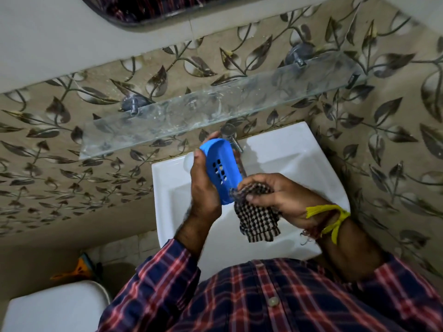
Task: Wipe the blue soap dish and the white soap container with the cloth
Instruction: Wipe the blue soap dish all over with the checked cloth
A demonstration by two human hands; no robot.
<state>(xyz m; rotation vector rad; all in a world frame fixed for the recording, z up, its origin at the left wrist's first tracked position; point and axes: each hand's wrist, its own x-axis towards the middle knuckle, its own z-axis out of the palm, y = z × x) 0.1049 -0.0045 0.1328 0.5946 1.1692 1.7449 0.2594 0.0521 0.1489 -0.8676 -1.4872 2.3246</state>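
Above the white sink (275, 149), the left hand (203, 188) grips the blue soap dish (219, 168) by its long edges, tilted on its side. The right hand (275, 195) bunches the checked cloth (257, 219) against the dish's lower rim. The tap (231, 137) stands just behind the dish, with open basin on the right.

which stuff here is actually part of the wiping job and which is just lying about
In the job:
blue soap dish, held by the left hand
checked cloth, gripped by the right hand

Just there:
white sink
tap
glass shelf
toilet tank

The white soap container is not in view.
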